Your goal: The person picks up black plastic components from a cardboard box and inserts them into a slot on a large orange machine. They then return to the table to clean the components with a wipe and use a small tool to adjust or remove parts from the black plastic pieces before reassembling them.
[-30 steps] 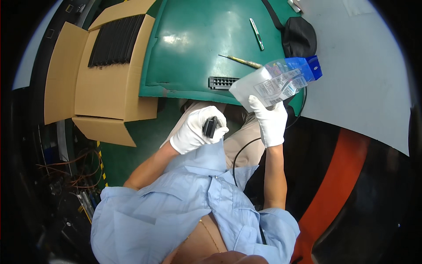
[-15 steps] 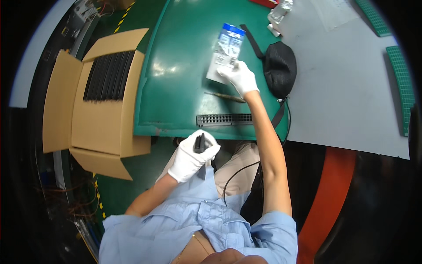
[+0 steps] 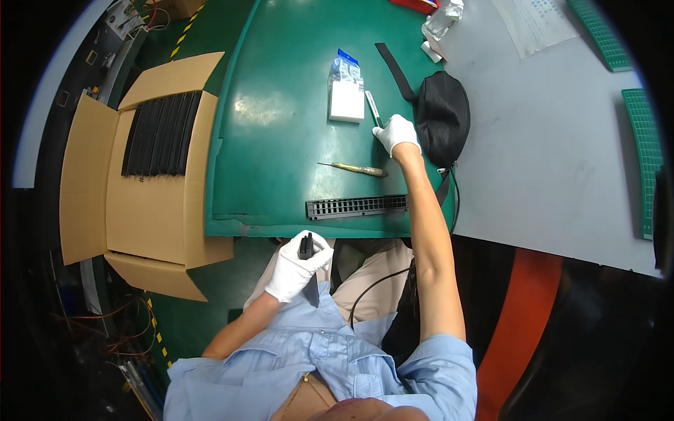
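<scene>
The blue-topped clear plastic packet (image 3: 347, 102) now lies on the green counter (image 3: 270, 158), freeing the white-gloved right hand (image 3: 397, 135) for the slim silver tool (image 3: 372, 105) (grip pinching or merely touching, I cannot tell); the white-gloved left hand (image 3: 298, 268) clasps a black plastic strip (image 3: 306, 247).

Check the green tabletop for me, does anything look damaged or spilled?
Yes, near its front left corner the green tabletop has a scuffed patch and uneven edge, unlike the smooth middle. No spill shows; the bright patch looks like glare.

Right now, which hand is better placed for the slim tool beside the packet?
Likely the right hand: its fingers are at the near end of the slim tool; the left hand holds a black part.
</scene>
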